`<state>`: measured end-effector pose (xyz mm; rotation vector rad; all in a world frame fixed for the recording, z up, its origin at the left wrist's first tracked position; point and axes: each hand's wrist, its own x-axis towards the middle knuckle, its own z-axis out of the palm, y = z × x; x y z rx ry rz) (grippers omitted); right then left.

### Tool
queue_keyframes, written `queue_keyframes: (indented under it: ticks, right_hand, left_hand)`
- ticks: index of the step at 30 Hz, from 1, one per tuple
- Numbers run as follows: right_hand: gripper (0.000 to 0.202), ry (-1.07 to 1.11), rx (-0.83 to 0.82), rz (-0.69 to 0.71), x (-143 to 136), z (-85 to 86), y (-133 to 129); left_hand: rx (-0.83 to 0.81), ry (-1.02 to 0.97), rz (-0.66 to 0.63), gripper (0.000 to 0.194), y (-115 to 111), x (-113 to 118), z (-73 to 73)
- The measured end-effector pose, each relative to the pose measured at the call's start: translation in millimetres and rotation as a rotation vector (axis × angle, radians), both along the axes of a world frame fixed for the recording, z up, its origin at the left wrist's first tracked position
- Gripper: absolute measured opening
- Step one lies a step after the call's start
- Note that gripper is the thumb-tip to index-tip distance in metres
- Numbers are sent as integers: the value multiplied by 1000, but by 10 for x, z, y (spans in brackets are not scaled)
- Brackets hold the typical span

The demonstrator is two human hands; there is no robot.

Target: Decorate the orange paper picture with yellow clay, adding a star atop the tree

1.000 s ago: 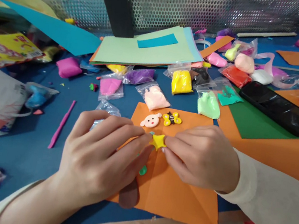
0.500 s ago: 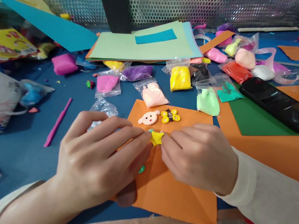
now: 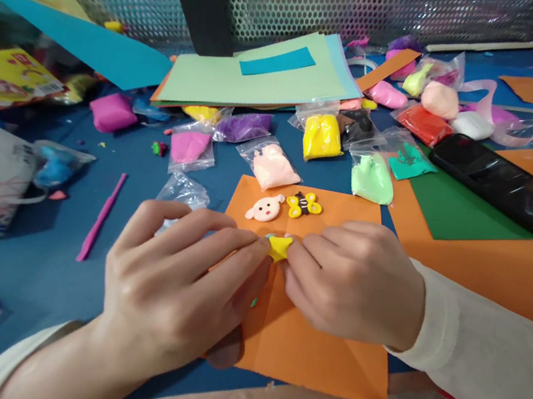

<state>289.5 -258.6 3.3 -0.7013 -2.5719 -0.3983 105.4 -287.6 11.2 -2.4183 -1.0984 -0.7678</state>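
Observation:
A small piece of yellow clay [image 3: 279, 249] is pinched between my two hands, above an orange paper sheet [image 3: 316, 362]. My left hand [image 3: 188, 275] has its fingertips closed on the clay's left side. On its right side, my right hand [image 3: 354, 284] grips it with curled fingers. Just beyond the hands, a pale pink clay animal face [image 3: 266, 207] and a black-and-yellow clay bee [image 3: 304, 205] lie on the sheet. A bit of green clay [image 3: 254, 302] peeks out beside my left hand, which mostly hides it.
Bags of clay, among them yellow [image 3: 323, 138], pale pink [image 3: 274, 166] and light green [image 3: 374, 178], lie behind the sheet. A magenta modelling tool [image 3: 102, 217] rests at left. A black case [image 3: 502, 183] sits at right, and stacked paper [image 3: 264, 84] at the back.
The yellow clay's outline has changed from star-like with a notched top to a flatter-topped shape. Less green clay shows beside my left hand. Both hands stay nearly in place.

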Motion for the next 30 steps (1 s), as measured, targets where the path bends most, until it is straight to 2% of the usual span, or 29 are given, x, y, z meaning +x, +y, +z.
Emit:
queue_keyframes:
  ticks: [10,13,22,26,30]
  right_hand:
    - [19,5,14,-4,9,25,-2]
    - [17,27,12,-17,8,35,-1]
    - [18,96,-105,-34,-19,10,-39]
    - [18,101,-107,-25,-6,20,-32]
    - [19,60,-98,-25,33,22,6]
  left_hand:
    - [66,59,-44,6,-31,-24,1]
    - [102,101,-55,12,-32,-28,12]
    - [127,257,-45,10,-131,-10,59]
    - [151,214,-31,9,-132,12,46]
    - [25,106,8,9,-82,-1,57]
